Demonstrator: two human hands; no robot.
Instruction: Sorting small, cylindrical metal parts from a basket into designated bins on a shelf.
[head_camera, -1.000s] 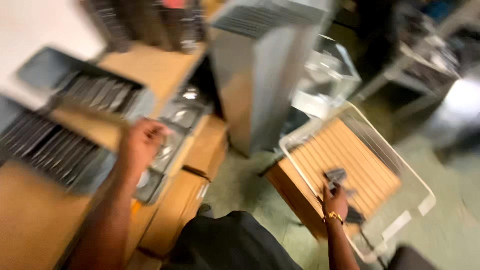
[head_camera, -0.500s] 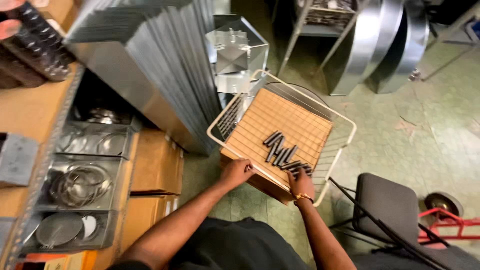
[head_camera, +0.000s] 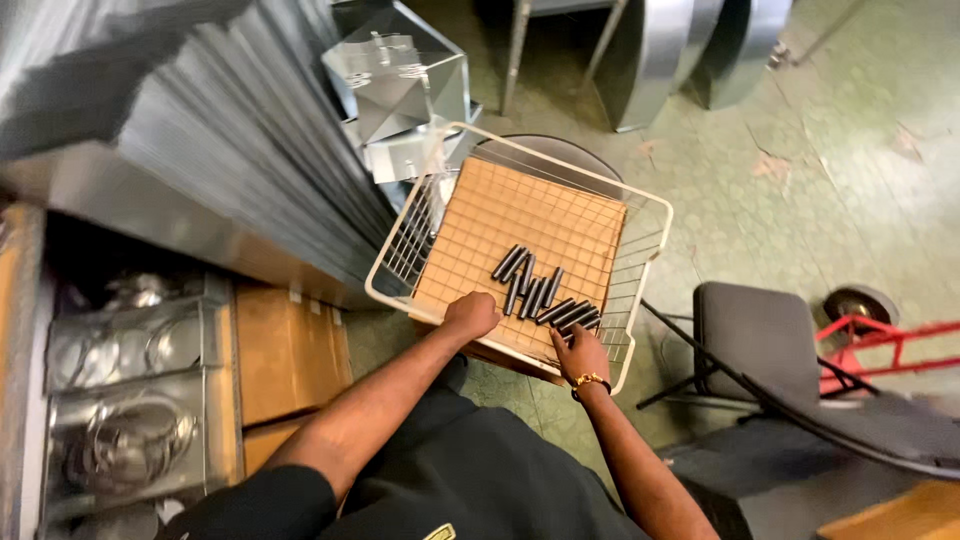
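A white wire basket (head_camera: 645, 205) lined with a sheet of brown cardboard (head_camera: 510, 215) sits low in front of me. Several short dark rods (head_camera: 528, 280) lie in a loose row on the cardboard. My right hand (head_camera: 580, 352), with a gold bracelet at the wrist, is at the basket's near right corner, its fingers on the ends of the nearest dark rods (head_camera: 572, 315). My left hand (head_camera: 470, 315) rests on the cardboard just left of the rods, fingers curled into a fist; nothing shows in it.
Stacked sheet-metal ducts (head_camera: 230, 130) and a folded metal fitting (head_camera: 400, 85) crowd the left. Below them are trays of metal rings (head_camera: 120, 400) and a cardboard box (head_camera: 290, 350). A grey padded chair (head_camera: 790, 360) and a red cart frame (head_camera: 890, 340) stand right.
My view swung from the shelf on the left to the basket. My left hand came off the shelf to the cardboard, and my right hand laid the rods down in the basket.
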